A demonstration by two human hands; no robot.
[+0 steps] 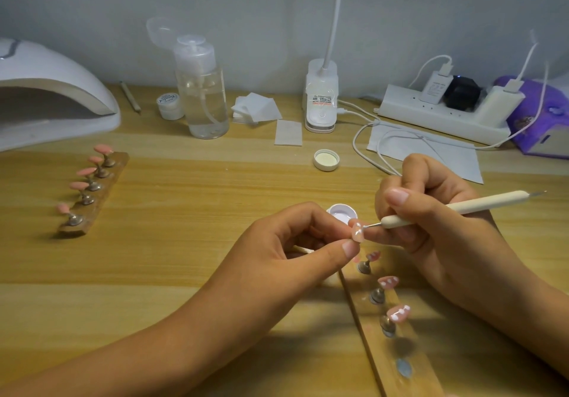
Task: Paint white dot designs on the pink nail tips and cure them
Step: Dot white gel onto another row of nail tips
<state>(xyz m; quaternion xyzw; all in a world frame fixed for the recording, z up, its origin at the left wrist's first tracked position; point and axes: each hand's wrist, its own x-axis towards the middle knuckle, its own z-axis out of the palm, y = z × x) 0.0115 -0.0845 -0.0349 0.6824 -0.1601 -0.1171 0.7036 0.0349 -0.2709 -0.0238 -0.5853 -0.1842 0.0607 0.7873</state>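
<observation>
My left hand (295, 244) pinches a pink nail tip (357, 232) between thumb and fingers, lifted off its stand. My right hand (431, 212) grips a white dotting pen (462, 207), and its metal point touches the tip's upper edge, where white dots show. Just behind the held tip sits a small open pot of white paint (340, 213). Below my hands lies a wooden holder (388, 350) with three dotted pink tips (388, 282) on metal stands. A second wooden holder (92, 193) at the left carries several plain pink tips.
A white curing lamp (46, 95) stands at the back left. Behind are a clear pump bottle (203, 95), a small white jar (169, 105), wipes (255, 108), a loose cap (326, 159), a desk lamp base (321, 98), a power strip (443, 110) with cables, and a purple device (542, 116).
</observation>
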